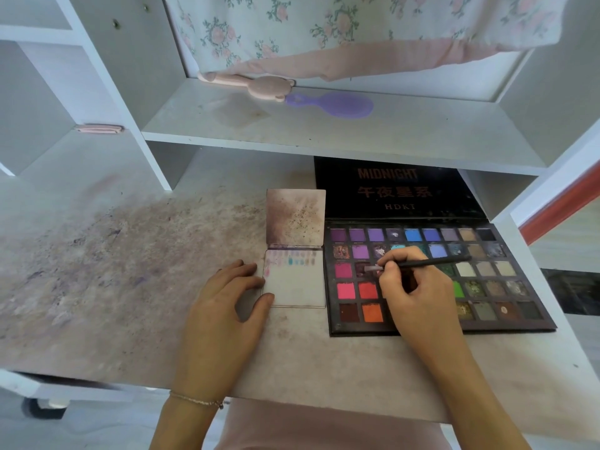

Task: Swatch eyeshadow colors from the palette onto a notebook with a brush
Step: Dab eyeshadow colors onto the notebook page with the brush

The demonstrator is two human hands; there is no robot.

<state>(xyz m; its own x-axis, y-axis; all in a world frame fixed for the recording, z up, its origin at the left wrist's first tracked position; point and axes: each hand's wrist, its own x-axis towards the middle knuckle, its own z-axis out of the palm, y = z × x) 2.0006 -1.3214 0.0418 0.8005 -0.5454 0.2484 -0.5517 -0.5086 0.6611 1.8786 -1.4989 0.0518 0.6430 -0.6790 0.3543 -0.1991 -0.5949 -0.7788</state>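
Black brush (431, 262) — right hand (418, 297) pinching it — lies crosswise, tip left; left hand (224, 306) flat.

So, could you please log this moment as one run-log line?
phase: loading brush | right hand: holds brush, tip on palette pan | left hand: steadies notebook

The left hand (227, 306) lies flat, palm down, with fingers relaxed and a little spread, and a thin bracelet (198, 401) is on its wrist. The right hand (418, 293) is curled, and thumb and forefinger pinch a thin brush (422, 263).
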